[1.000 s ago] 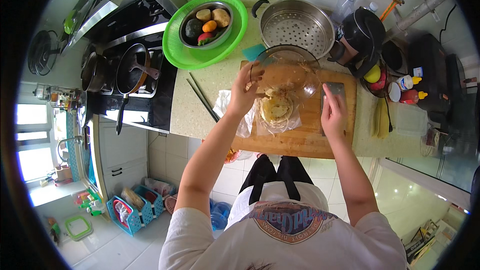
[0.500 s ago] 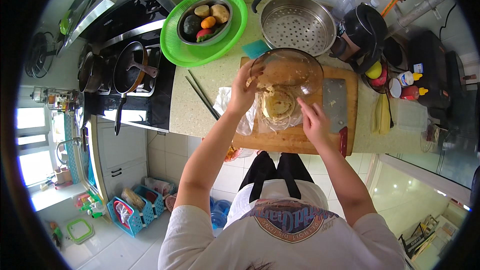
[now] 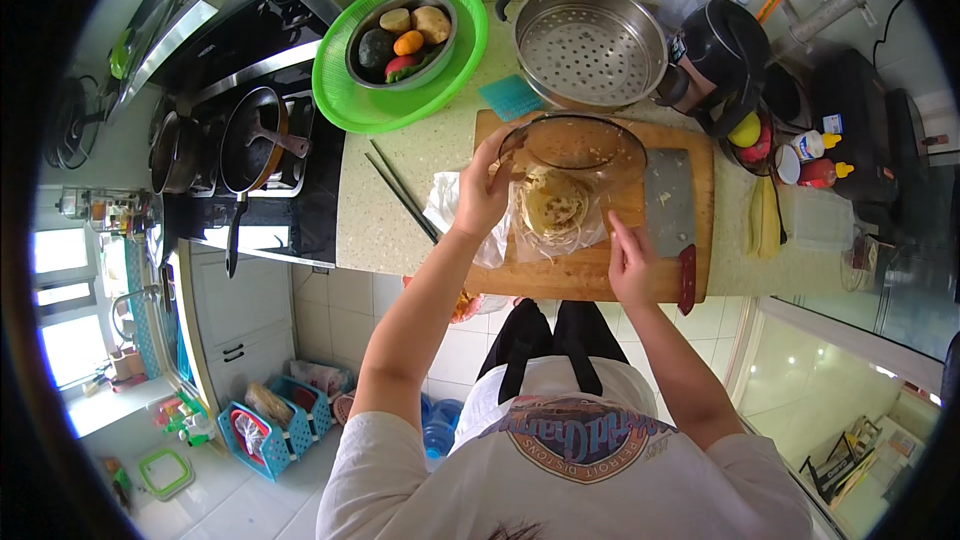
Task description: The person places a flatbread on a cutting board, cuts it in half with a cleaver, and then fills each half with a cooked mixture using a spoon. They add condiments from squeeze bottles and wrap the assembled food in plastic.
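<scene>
My left hand (image 3: 483,195) grips the rim of a see-through brown glass bowl (image 3: 620,145), tilted above the cutting board. Below and partly behind its glass, a pale, shredded food mass (image 3: 553,208) lies on a clear plastic bag (image 3: 590,237). My right hand (image 3: 630,260) is at the bag's right edge, fingers drawn together; they appear to pinch the film. Under all this is the wooden cutting board (image 3: 560,280). A cleaver (image 3: 670,202) with a red handle rests on the board's right side, bits of food on its blade. Crumpled white plastic (image 3: 443,202) sits left of the food.
Dark chopsticks (image 3: 400,190) lie left of the board. Behind are a green basket (image 3: 330,90) with a metal bowl of produce, a teal scraper (image 3: 510,97) and a steamer pot (image 3: 590,45). Pans (image 3: 255,145) stand on the stove; squeeze bottles (image 3: 820,173) are at right.
The bowl and my left hand have shifted slightly, with the bowl tipped a little more. My right hand has moved slightly down and its fingers have drawn closer together.
</scene>
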Action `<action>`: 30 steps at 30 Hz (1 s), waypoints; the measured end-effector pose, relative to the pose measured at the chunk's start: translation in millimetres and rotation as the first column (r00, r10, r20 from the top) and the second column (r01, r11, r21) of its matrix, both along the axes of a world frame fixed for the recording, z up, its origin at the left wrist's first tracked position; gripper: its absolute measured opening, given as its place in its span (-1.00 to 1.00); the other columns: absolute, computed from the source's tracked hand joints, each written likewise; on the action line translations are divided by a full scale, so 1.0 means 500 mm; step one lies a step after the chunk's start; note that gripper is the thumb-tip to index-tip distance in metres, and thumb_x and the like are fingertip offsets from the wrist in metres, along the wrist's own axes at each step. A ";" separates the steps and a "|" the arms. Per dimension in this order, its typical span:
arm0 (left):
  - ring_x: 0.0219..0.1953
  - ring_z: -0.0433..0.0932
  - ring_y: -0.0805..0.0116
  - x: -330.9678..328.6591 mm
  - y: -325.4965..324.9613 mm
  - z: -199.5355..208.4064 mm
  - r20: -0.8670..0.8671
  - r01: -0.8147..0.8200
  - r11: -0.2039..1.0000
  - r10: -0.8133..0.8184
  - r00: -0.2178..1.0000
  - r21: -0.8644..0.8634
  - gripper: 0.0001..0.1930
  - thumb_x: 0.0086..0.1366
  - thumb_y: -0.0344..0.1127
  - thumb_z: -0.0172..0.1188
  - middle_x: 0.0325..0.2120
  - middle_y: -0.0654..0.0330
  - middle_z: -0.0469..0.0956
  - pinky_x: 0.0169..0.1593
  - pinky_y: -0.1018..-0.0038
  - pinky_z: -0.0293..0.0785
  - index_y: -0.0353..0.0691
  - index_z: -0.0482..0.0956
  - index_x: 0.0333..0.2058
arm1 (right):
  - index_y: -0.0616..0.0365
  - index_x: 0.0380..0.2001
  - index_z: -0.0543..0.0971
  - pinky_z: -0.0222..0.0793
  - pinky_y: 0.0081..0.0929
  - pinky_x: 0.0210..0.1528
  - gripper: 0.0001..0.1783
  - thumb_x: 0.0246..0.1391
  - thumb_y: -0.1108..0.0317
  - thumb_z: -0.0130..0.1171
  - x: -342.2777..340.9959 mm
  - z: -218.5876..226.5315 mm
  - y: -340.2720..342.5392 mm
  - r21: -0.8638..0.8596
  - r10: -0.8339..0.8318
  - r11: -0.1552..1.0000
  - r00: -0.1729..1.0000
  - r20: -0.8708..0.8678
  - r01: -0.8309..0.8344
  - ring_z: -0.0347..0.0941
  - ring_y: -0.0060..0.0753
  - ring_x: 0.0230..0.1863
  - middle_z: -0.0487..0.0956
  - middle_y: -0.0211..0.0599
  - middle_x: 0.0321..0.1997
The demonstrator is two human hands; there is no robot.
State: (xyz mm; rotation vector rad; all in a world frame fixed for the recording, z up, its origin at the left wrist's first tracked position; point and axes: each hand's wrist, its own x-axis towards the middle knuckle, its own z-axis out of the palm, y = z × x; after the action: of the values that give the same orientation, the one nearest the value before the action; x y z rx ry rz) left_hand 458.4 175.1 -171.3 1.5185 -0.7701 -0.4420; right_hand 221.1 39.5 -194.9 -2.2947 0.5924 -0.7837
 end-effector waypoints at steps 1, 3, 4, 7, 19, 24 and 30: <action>0.25 0.37 0.20 0.000 0.000 0.002 -0.024 -0.004 1.000 0.004 1.000 0.002 -0.46 0.35 -0.74 -0.15 0.19 0.00 0.37 0.04 0.34 0.61 -0.27 0.16 0.28 | -0.05 0.11 0.58 0.30 -0.40 -0.51 -0.54 0.12 0.54 0.18 -0.008 0.000 0.011 0.002 0.018 1.000 0.999 -0.030 -0.018 0.37 -0.28 -0.55 0.40 -0.28 -0.53; 0.25 0.36 0.20 0.002 0.002 0.007 0.011 -0.004 1.000 0.003 1.000 0.012 -0.45 0.34 -0.75 -0.15 0.19 0.01 0.37 0.05 0.34 0.61 -0.25 0.16 0.28 | -0.06 0.11 0.58 0.30 -0.39 -0.50 -0.54 0.12 0.53 0.18 -0.021 -0.002 0.028 0.008 0.053 0.999 0.995 -0.090 -0.053 0.37 -0.29 -0.55 0.40 -0.30 -0.53; 0.26 0.36 0.20 0.003 0.002 0.009 0.028 -0.002 1.000 0.002 1.000 0.017 -0.45 0.34 -0.75 -0.15 0.19 0.01 0.37 0.06 0.34 0.60 -0.24 0.16 0.28 | -0.07 0.09 0.59 0.30 -0.40 -0.50 -0.55 0.12 0.52 0.18 -0.019 0.009 0.035 0.069 0.036 0.997 0.993 -0.113 -0.029 0.36 -0.30 -0.55 0.40 -0.31 -0.53; 0.25 0.36 0.20 0.004 0.001 0.009 -0.015 0.021 1.000 -0.021 1.000 -0.005 -0.44 0.34 -0.75 -0.16 0.19 0.01 0.37 0.06 0.32 0.60 -0.22 0.16 0.29 | -0.05 0.07 0.60 0.30 -0.38 -0.50 -0.57 0.11 0.52 0.19 0.031 0.033 0.035 0.064 0.054 0.997 0.998 -0.016 -0.053 0.34 -0.28 -0.56 0.39 -0.30 -0.53; 0.18 0.44 0.29 0.005 -0.028 0.021 -0.091 -0.006 0.998 0.000 0.996 -0.065 -0.37 0.22 -0.83 -0.15 0.15 0.17 0.43 -0.02 0.45 0.64 -0.16 0.34 0.23 | -0.05 0.03 0.62 0.28 -0.40 -0.53 -0.61 0.14 0.52 0.17 -0.004 0.055 0.004 0.030 0.054 0.998 0.995 -0.078 -0.052 0.35 -0.27 -0.56 0.39 -0.29 -0.52; 0.16 0.45 0.31 -0.012 -0.036 0.036 -0.084 -0.014 0.998 0.009 0.996 -0.059 -0.37 0.23 -0.82 -0.16 0.16 0.18 0.42 -0.02 0.43 0.65 -0.17 0.32 0.24 | -0.04 0.03 0.62 0.23 -0.45 -0.56 -0.62 0.15 0.52 0.17 0.015 0.032 -0.008 -0.030 0.018 0.999 1.000 -0.019 -0.019 0.32 -0.34 -0.60 0.39 -0.30 -0.53; 0.20 0.41 0.27 -0.006 -0.026 0.023 -0.049 0.000 1.000 -0.001 0.999 -0.008 -0.40 0.30 -0.78 -0.16 0.18 0.09 0.40 0.03 0.38 0.62 -0.18 0.22 0.28 | -0.08 0.06 0.61 0.27 -0.37 -0.54 -0.59 0.14 0.52 0.17 -0.025 0.040 0.011 0.071 0.011 0.997 0.998 -0.067 -0.006 0.34 -0.28 -0.59 0.40 -0.27 -0.52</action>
State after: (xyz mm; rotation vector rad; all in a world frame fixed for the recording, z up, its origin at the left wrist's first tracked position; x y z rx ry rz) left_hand 455.5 162.3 -160.1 1.4948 -0.7328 -0.4745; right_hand 208.7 44.8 -174.9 -2.2641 0.6310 -0.6725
